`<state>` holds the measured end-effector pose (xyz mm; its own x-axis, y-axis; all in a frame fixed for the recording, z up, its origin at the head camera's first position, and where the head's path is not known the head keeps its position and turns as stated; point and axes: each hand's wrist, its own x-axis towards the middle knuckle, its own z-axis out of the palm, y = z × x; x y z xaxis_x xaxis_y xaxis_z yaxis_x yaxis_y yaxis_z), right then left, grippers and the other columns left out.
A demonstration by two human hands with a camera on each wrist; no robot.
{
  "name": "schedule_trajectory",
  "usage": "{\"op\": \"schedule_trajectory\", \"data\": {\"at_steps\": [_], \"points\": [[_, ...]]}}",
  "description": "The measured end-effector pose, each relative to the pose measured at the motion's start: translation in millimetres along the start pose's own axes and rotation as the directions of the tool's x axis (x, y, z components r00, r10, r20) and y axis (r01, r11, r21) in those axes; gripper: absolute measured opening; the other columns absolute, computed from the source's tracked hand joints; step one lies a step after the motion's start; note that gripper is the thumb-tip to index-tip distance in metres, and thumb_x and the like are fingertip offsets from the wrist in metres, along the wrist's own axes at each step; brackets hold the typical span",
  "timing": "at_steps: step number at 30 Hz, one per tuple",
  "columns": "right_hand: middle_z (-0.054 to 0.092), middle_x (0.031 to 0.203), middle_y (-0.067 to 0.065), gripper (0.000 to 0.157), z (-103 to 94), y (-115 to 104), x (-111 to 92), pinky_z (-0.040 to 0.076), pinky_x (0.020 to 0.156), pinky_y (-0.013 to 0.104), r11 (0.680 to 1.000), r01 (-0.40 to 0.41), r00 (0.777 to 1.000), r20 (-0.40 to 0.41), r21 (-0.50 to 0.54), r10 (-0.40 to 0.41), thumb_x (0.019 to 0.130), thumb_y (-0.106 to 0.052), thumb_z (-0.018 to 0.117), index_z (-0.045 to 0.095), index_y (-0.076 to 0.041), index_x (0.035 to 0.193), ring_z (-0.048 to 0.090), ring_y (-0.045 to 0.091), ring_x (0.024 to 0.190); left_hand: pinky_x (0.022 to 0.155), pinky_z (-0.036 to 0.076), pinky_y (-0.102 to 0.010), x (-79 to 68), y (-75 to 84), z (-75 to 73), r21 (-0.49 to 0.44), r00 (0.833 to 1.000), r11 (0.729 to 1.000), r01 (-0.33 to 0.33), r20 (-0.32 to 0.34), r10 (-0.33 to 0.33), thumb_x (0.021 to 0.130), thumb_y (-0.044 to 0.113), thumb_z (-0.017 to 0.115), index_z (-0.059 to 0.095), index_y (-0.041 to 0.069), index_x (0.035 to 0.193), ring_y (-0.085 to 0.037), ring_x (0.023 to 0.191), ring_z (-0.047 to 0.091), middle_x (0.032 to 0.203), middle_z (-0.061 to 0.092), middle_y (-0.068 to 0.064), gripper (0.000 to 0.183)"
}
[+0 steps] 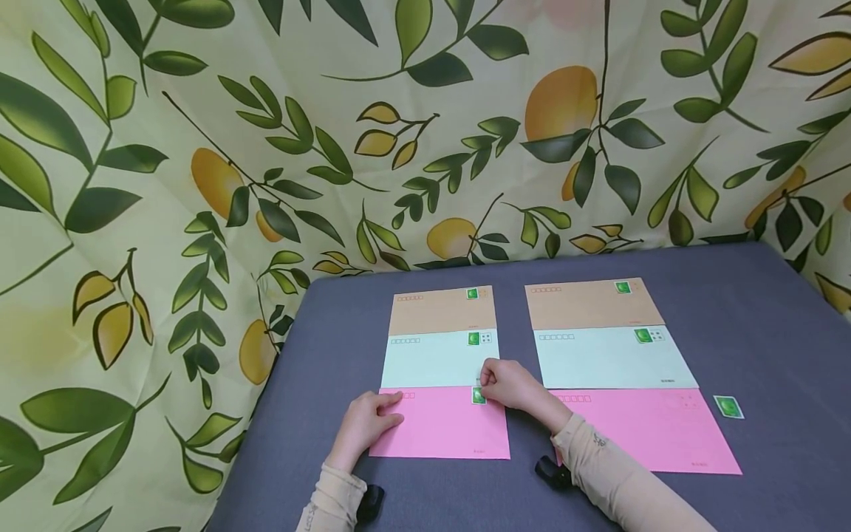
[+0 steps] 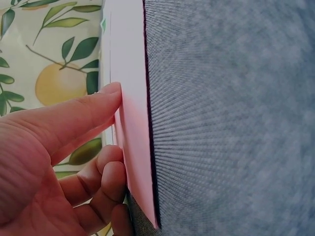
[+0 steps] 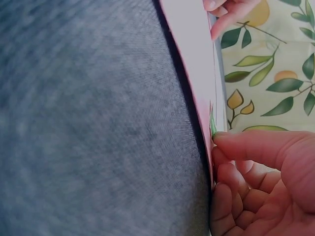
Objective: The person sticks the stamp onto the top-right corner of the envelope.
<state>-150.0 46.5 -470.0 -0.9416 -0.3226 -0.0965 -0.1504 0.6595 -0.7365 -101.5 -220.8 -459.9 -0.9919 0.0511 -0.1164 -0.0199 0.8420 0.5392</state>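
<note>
On the left stack's pink envelope (image 1: pixel 439 430), my left hand (image 1: pixel 364 425) rests at the left edge, thumb and fingertips touching the paper. The left wrist view shows the thumb (image 2: pixel 93 105) stretched out over that envelope, other fingers bent below it. At the envelope's upper right corner, my right hand (image 1: pixel 515 384) pinches a green postage stamp (image 1: pixel 478 397) with a white border. Thumb and forefinger meet at the stamp's edge (image 3: pixel 213 122) in the right wrist view, where it is seen nearly edge-on. Whether the whole stamp lies flat cannot be told.
Above it lie a pale blue envelope (image 1: pixel 425 362) and a brown envelope (image 1: pixel 432 314), both stamped. A second column has stamped brown (image 1: pixel 585 307) and pale blue (image 1: pixel 598 362) envelopes and an unstamped pink envelope (image 1: pixel 651 432). A loose stamp (image 1: pixel 728 407) lies to its right on the dark cloth (image 1: pixel 784 473).
</note>
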Motion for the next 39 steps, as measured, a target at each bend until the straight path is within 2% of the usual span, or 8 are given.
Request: {"op": "schedule_trajectory", "data": {"at_steps": [9,21,32,39], "points": [[0.047,0.058,-0.002,0.014,1.0,0,0,0.031,0.049,0.021,1.0,-0.014,1.0,0.007,-0.002,0.014,0.076,-0.004,0.068,0.057,-0.011,0.071,0.043,0.01,0.053,0.054,0.029,-0.022,0.0,1.0,0.2,0.011,0.999,0.999,-0.034,-0.009,0.034,0.075,0.016,0.076,0.069,0.008,0.112,-0.013,0.062,0.039,0.073,0.056,-0.006,0.038],[0.049,0.057,-0.003,0.008,1.8,-5,-2,0.032,0.051,0.021,0.997,0.002,1.0,0.0,-0.079,-0.002,0.075,-0.001,0.062,0.064,-0.008,0.073,0.043,0.01,0.053,0.053,0.03,-0.022,0.9,0.1,0.1,-0.019,1.0,1.0,-0.007,-0.005,0.007,0.076,0.016,0.076,0.068,0.008,0.114,-0.014,0.063,0.039,0.072,0.053,-0.006,0.04],[0.05,0.061,-0.001,0.007,8.5,-15,-4,0.035,0.056,0.024,0.987,0.015,1.0,-0.013,-0.16,-0.017,0.073,0.001,0.062,0.063,-0.006,0.072,0.044,0.013,0.061,0.054,0.031,-0.022,-0.1,0.6,-0.6,-0.022,1.0,1.0,0.004,-0.001,-0.004,0.076,0.017,0.076,0.068,0.008,0.115,-0.014,0.063,0.04,0.073,0.053,-0.006,0.041],[0.046,0.061,-0.001,0.005,10.6,-14,-4,0.033,0.057,0.024,0.986,0.018,1.0,-0.013,-0.163,-0.02,0.073,-0.002,0.065,0.063,-0.007,0.074,0.042,0.013,0.061,0.054,0.03,-0.023,0.0,1.7,-0.4,-0.016,1.0,1.0,-0.009,-0.005,0.009,0.075,0.016,0.076,0.068,0.008,0.114,-0.014,0.064,0.04,0.073,0.055,-0.006,0.04]]}}
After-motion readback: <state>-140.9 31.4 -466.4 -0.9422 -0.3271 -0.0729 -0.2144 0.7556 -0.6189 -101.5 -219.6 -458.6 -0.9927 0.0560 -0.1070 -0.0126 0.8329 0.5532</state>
